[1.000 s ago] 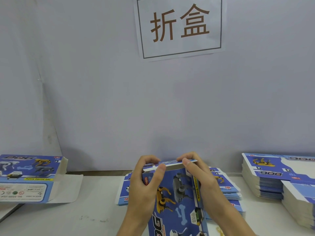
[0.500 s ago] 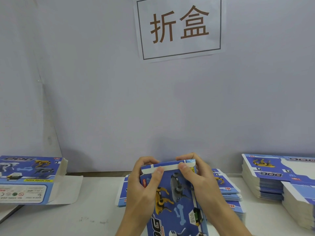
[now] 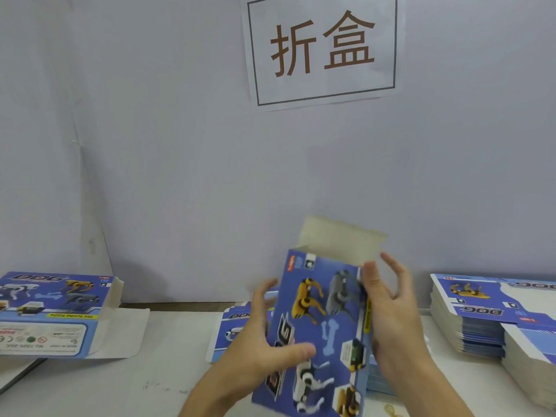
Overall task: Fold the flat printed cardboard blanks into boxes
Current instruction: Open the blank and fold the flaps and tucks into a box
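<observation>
A blue printed dog box (image 3: 319, 326) stands upright and slightly tilted in front of me, above the white table (image 3: 150, 383). Its white top flap (image 3: 340, 239) sticks up, open. My left hand (image 3: 258, 341) grips the box's left side, thumb across the printed front and fingers behind. My right hand (image 3: 394, 320) is at the box's right edge. Its thumb touches the front near the top corner, and its fingers are spread loosely in the air beside the flap. The box's bottom end is out of view.
A low stack of flat blanks (image 3: 234, 326) lies behind the box. Taller stacks of blanks (image 3: 481, 326) fill the right side. An assembled box with an open end flap (image 3: 51, 314) lies at the left. A paper sign (image 3: 322, 46) hangs on the grey wall.
The box has been turned and raised. Both hands left its top edge and moved to its sides. The end now facing up shows an open white flap.
</observation>
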Available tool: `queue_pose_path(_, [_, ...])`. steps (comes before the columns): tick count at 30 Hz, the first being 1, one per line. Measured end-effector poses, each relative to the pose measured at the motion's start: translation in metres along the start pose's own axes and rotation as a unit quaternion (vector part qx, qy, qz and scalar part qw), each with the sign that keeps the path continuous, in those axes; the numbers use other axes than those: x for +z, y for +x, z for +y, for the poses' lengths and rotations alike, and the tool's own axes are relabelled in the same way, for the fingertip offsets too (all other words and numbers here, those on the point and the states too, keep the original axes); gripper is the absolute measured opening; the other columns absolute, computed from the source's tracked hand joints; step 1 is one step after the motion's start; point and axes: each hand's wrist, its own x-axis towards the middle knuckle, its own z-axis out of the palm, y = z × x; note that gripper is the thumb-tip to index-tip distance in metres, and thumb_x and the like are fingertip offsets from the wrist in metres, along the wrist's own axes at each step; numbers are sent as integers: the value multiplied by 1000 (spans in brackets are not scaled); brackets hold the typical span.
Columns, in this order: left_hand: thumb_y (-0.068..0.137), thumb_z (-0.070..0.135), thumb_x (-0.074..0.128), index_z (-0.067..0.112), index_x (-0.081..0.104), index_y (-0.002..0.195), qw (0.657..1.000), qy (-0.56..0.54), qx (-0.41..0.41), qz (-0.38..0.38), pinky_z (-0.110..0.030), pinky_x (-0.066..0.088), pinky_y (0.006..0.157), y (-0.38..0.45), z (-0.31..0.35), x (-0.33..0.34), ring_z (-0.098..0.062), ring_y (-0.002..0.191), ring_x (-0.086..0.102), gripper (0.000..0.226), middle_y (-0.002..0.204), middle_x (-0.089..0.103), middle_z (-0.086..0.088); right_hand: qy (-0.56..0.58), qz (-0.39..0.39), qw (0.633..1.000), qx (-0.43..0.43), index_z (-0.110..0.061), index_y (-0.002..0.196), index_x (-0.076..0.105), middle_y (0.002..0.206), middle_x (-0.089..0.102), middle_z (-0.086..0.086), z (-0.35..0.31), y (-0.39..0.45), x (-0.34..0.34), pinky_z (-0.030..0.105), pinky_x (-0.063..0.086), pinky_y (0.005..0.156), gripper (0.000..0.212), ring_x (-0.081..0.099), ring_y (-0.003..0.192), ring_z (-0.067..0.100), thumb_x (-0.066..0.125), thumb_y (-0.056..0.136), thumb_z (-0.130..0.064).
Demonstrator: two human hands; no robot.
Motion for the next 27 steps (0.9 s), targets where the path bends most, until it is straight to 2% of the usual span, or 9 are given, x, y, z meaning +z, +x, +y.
queue_pose_path(4, [60, 35, 94, 53, 40, 125, 999, 4, -25, -32, -43, 60, 89, -5, 0, -18, -25, 107, 71, 87, 125, 69, -3, 96, 44, 993, 51, -46, 123, 54, 111, 71, -2, -4, 6, -13, 43, 55, 71, 45, 70, 101, 22, 58, 84, -67])
queue_pose_path(8, [50, 38, 98, 37, 69, 121, 981, -175, -31, -74, -37, 60, 79, -16, 3, -44, -31, 105, 71, 77, 123, 71, -10, 193, 63, 973, 111, -23, 122, 62, 112, 66, 11, 2, 12, -29, 41, 51, 77, 27, 66, 93, 28, 43, 105, -28])
queue_pose_path(11, [67, 32, 82, 45, 70, 116, 978, -49, -54, -196, -20, 52, 88, -27, 12, -53, -6, 108, 68, 53, 119, 72, 13, 216, 68, 966, 125, -12, 97, 65, 103, 64, 14, 10, 13, -34, 34, 47, 70, 29, 66, 79, 22, 36, 99, -9])
queue_pose_path(13, [64, 27, 77, 45, 74, 109, 978, -1, -43, -203, -19, 53, 83, -27, 15, -50, -4, 98, 70, 48, 109, 75, 14, 220, 66, 962, 145, -14, 101, 61, 107, 61, 14, 14, 12, -37, 36, 43, 70, 31, 62, 82, 26, 31, 97, -8])
queue_pose_path(16, [78, 19, 72, 19, 82, 94, 978, -184, 93, 45, -29, 60, 69, -18, 16, -51, -16, 80, 74, 18, 93, 77, -6, 169, 72, 968, 173, -16, 107, 64, 107, 66, 12, 14, 10, -39, 36, 44, 72, 24, 63, 88, 28, 41, 101, -19])
queue_pose_path(20, [91, 60, 39, 18, 51, 142, 875, -330, 168, 311, -39, 41, 102, -14, 18, -81, -22, 134, 51, 67, 142, 58, -6, 118, 85, 975, 166, -21, 113, 66, 99, 70, 9, 12, 6, -34, 35, 47, 73, 21, 67, 86, 27, 48, 103, -26])
queue_pose_path(23, [102, 29, 46, 25, 58, 121, 925, -182, 101, 317, -29, 41, 98, -9, 2, -77, -16, 126, 55, 23, 133, 61, -6, 97, 97, 978, 155, -17, 114, 63, 90, 65, 9, 14, 5, -30, 34, 47, 70, 21, 64, 78, 25, 46, 104, -21])
queue_pose_path(25, [98, 23, 61, 29, 56, 129, 962, 37, 49, 266, -6, 44, 82, -1, -13, -61, 5, 111, 58, 32, 133, 59, 7, 73, 99, 982, 146, -16, 111, 63, 85, 63, 9, 15, 6, -28, 34, 46, 68, 20, 62, 74, 25, 44, 104, -16])
queue_pose_path(27, [88, 40, 72, 39, 48, 138, 955, 250, -9, 159, 3, 39, 81, 7, -32, -45, 6, 120, 51, 56, 139, 47, 22, 51, 97, 984, 139, -16, 107, 63, 83, 63, 8, 17, 6, -27, 33, 46, 65, 20, 61, 71, 24, 43, 103, -12])
